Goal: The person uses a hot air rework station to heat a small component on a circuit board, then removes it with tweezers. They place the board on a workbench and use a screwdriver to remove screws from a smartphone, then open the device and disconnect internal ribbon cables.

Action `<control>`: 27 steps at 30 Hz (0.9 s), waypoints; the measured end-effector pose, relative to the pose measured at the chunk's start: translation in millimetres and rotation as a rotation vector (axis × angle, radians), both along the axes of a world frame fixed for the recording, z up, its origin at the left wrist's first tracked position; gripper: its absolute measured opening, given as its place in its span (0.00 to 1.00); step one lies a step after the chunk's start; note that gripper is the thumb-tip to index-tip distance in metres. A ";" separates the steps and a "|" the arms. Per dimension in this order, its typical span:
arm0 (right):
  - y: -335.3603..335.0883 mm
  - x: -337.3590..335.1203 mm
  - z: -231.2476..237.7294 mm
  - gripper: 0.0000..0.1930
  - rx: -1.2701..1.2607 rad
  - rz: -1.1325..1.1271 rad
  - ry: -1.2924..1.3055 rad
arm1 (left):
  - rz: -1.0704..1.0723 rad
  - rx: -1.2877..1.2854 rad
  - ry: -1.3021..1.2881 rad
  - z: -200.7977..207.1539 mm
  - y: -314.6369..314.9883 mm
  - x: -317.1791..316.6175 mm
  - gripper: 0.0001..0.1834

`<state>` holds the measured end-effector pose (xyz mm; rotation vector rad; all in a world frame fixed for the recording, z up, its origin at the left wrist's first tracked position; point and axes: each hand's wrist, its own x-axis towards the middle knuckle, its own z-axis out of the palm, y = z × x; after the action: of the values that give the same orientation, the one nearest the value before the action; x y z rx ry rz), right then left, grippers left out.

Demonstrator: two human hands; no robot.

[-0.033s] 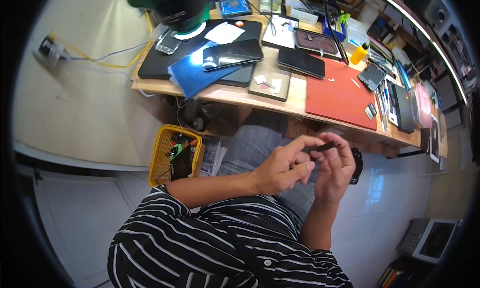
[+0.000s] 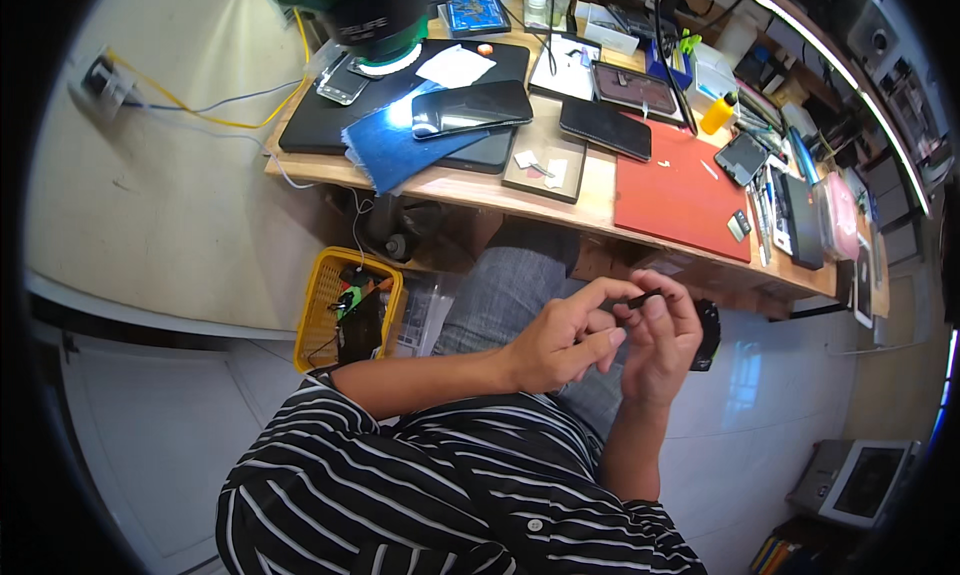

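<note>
Above my lap, in front of the bench edge, my two hands meet around a small thin dark piece (image 2: 647,298). Its exact kind is too small to make out. My right hand (image 2: 660,350) pinches it between thumb and fingertips. From the left, my left hand (image 2: 565,343) reaches in with its fingers curled and the index fingertip at the piece's near left end. The left thumb points toward the right palm, and part of those fingers is hidden behind it.
The wooden bench carries a red mat (image 2: 685,200), black phones (image 2: 605,128), a blue cloth (image 2: 400,150) and a shallow tray (image 2: 545,170). A microscope head (image 2: 375,25) hangs at the back left. Below stands a yellow basket (image 2: 312,310); a grey boxy appliance (image 2: 855,480) sits lower right.
The view has shifted slightly, so the bench things appear a little to the right. The right hand and the dark piece have moved slightly left and tilted; the grip stays.
</note>
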<state>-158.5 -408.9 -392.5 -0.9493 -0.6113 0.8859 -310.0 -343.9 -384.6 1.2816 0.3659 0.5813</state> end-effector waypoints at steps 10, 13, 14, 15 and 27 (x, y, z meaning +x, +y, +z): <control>1.9 -35.2 -20.5 0.06 0.039 -0.217 -0.448 | -0.002 -0.370 -0.048 -19.5 -0.3 -18.6 0.23; 7.2 -32.6 -32.0 0.07 0.114 -0.172 -0.372 | 0.042 -0.283 0.016 -14.9 11.6 -18.8 0.28; 9.1 -31.8 -34.2 0.06 0.118 -0.172 -0.343 | 0.065 -0.212 0.069 -11.5 16.4 -21.3 0.29; 11.5 -26.4 -37.2 0.07 0.117 -0.165 -0.344 | 0.119 -0.071 0.107 -5.7 25.0 -24.4 0.30; 23.5 -1.3 -61.2 0.08 -0.043 0.099 0.005 | 0.387 1.234 0.864 26.3 263.1 -100.5 0.48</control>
<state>-159.8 -385.4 -453.7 -0.9615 -0.6414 0.9930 -410.5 -80.8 -358.3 2.6920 1.0817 0.5469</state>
